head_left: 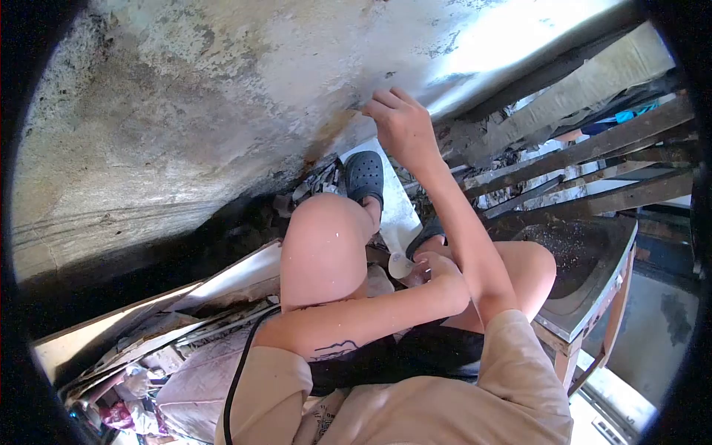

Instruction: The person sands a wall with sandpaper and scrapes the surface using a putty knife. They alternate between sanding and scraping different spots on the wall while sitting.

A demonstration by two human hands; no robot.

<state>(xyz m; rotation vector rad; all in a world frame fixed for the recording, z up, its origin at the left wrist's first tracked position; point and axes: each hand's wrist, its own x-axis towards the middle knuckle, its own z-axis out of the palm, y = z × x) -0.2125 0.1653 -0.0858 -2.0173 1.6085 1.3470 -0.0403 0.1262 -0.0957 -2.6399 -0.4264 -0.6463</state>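
My right hand (pixel 404 130) is raised in front of the stained, peeling wall (pixel 245 96). Its fingers are curled together, and what they may hold is hidden. Lower down, between my knees, my left hand (pixel 437 273) is closed round a translucent cup (pixel 401 265), whose pale round end faces up and left. The left forearm crosses in front of my body, and the right forearm passes just beside the left hand.
A dark clog (pixel 365 176) rests on a pale board (pixel 397 200). At right are wooden slats (pixel 586 152) and a dark basin with a metal rim (pixel 582 315) on a wooden frame. Debris and a pinkish cushion (pixel 196 393) lie at lower left.
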